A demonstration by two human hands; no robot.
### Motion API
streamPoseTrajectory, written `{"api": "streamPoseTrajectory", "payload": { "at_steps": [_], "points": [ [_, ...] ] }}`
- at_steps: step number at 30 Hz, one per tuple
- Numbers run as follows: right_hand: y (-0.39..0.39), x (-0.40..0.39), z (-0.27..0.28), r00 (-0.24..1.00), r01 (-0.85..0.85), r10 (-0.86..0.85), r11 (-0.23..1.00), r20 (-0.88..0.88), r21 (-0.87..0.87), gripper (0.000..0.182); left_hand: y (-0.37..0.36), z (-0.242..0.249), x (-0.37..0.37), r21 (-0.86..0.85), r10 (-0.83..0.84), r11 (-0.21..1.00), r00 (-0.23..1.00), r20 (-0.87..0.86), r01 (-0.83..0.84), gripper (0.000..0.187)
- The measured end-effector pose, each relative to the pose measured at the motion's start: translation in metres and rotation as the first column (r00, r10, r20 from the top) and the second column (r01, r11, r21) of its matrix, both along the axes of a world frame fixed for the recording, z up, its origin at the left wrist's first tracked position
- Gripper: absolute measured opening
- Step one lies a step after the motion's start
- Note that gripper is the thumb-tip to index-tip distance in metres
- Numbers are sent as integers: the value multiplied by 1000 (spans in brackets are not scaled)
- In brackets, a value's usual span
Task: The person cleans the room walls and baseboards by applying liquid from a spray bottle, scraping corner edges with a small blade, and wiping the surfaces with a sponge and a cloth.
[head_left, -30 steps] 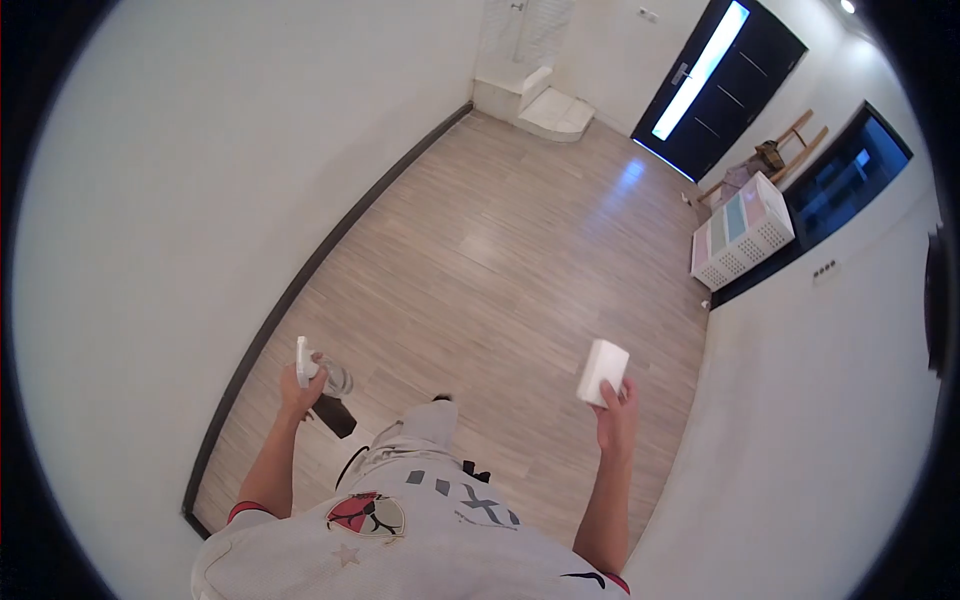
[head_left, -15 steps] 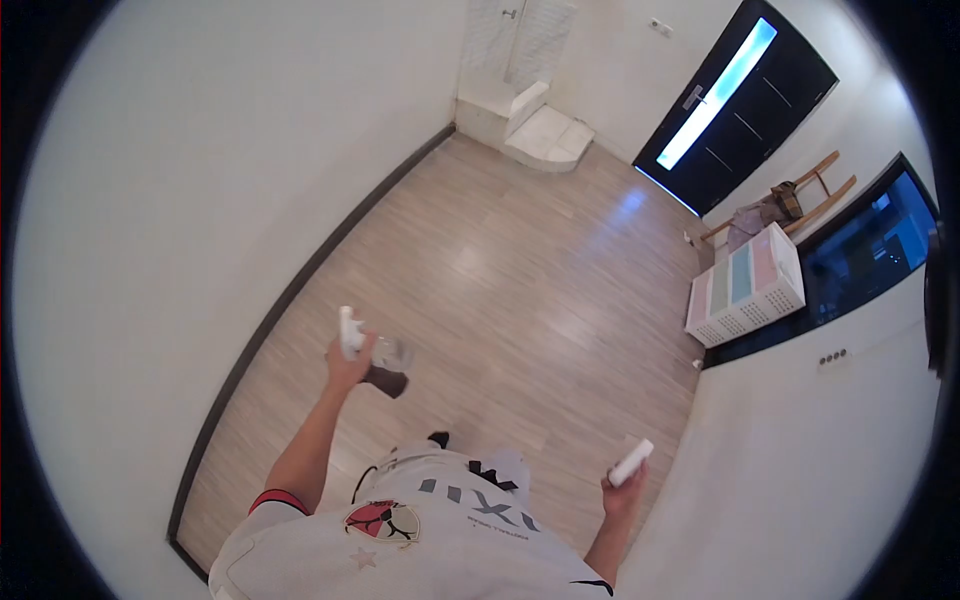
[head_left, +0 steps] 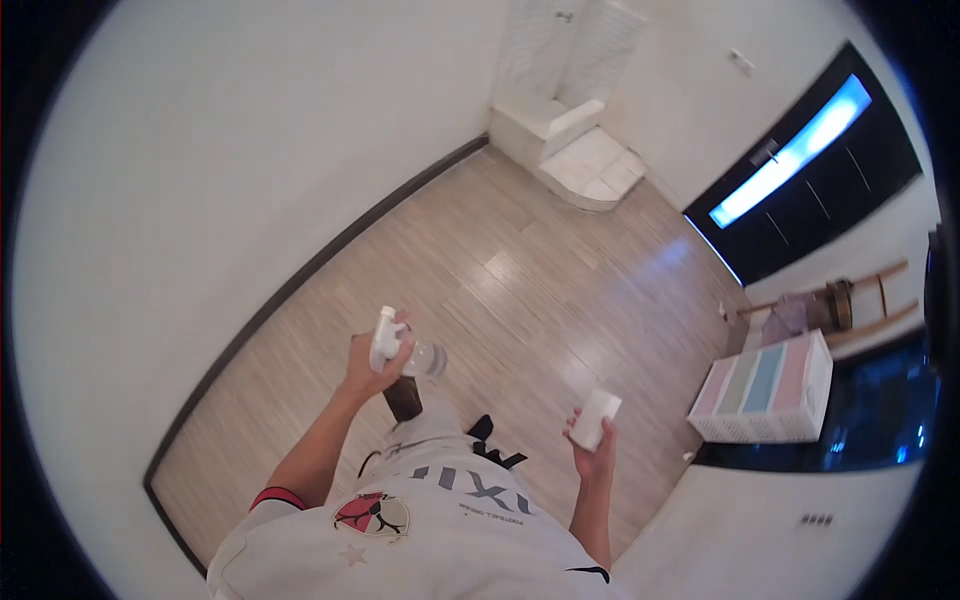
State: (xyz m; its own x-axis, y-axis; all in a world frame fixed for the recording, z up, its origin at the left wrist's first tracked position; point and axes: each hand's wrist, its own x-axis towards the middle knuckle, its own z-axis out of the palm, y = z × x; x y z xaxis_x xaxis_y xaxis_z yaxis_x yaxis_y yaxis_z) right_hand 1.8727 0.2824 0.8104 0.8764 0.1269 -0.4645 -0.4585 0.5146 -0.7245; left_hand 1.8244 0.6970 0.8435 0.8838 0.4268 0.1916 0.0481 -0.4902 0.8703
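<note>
My left hand (head_left: pixel 372 372) is wrapped round a spray bottle (head_left: pixel 388 340) with a white trigger head and a clear body that points to the right. A dark brown object (head_left: pixel 403 398) hangs just below that hand; whether the same fingers hold it cannot be made out. On the right, my right hand (head_left: pixel 594 452) grips a white block-like object (head_left: pixel 596 420), its fingers around the lower part. Both hands are in front of my white shirt, over the wooden floor (head_left: pixel 510 330).
A white wall (head_left: pixel 200 200) with dark skirting runs along the left. At the back stand a low tiled step (head_left: pixel 592 168) and a black door (head_left: pixel 800 165). To the right are a pastel-striped cabinet (head_left: pixel 762 390), a wooden rack (head_left: pixel 880 300) with cloth, and a dark window (head_left: pixel 885 405).
The view has turned, and the door and cabinet sit lower and further right. My right hand is raised and nearer the middle with its white object. The spray bottle has shifted slightly right.
</note>
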Motion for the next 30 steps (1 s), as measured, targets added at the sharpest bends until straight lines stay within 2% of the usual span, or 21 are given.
{"api": "streamPoseTrajectory", "payload": {
  "at_steps": [2,6,8,10,11,13,15,17,18,20,22,25,26,29,30],
  "points": [
    [26,84,27,991,-129,127,991,47,31,62,8,2,25,55,60,997,998,-3,-60,38],
    [53,216,39,937,-340,317,926,148,165,62,15,-8,84,95,232,967,972,38,-235,33],
    [75,273,39,924,-380,353,897,149,228,59,21,-23,125,15,323,946,946,30,-324,31],
    [94,326,27,891,-440,430,897,143,38,54,31,-24,176,-42,379,924,925,-15,-379,32],
    [91,321,28,877,-458,460,888,139,-52,52,28,-21,178,-14,369,929,929,30,-369,32],
    [104,371,15,921,-388,388,922,-43,11,48,42,-30,251,24,328,943,940,99,-332,32],
    [118,414,16,915,-370,378,925,-137,81,43,52,-23,318,-36,250,968,968,22,-249,33],
    [138,471,17,906,-415,411,910,-98,-23,43,71,-5,396,-53,148,987,984,-96,-153,33],
    [138,485,21,898,-436,429,897,-97,-69,43,68,3,427,-59,95,993,993,-73,-99,34],
    [142,528,19,938,-339,334,940,-96,-44,45,72,10,492,-42,8,999,1000,-4,-8,34],
    [147,576,25,968,-249,247,968,-44,-39,46,67,21,557,-101,-41,994,998,46,46,36],
    [150,642,23,979,-203,202,979,-31,-10,45,59,18,641,-133,-132,982,991,24,134,37],
    [151,670,20,981,-193,193,981,-29,2,44,56,15,671,-120,-126,984,991,34,129,37],
    [160,765,12,955,-297,293,948,-49,-113,43,42,-2,756,-118,-107,987,994,33,110,37],
    [160,800,14,937,-350,341,921,-81,-169,43,35,-5,777,-127,-57,990,998,10,58,38]
  ]
}}
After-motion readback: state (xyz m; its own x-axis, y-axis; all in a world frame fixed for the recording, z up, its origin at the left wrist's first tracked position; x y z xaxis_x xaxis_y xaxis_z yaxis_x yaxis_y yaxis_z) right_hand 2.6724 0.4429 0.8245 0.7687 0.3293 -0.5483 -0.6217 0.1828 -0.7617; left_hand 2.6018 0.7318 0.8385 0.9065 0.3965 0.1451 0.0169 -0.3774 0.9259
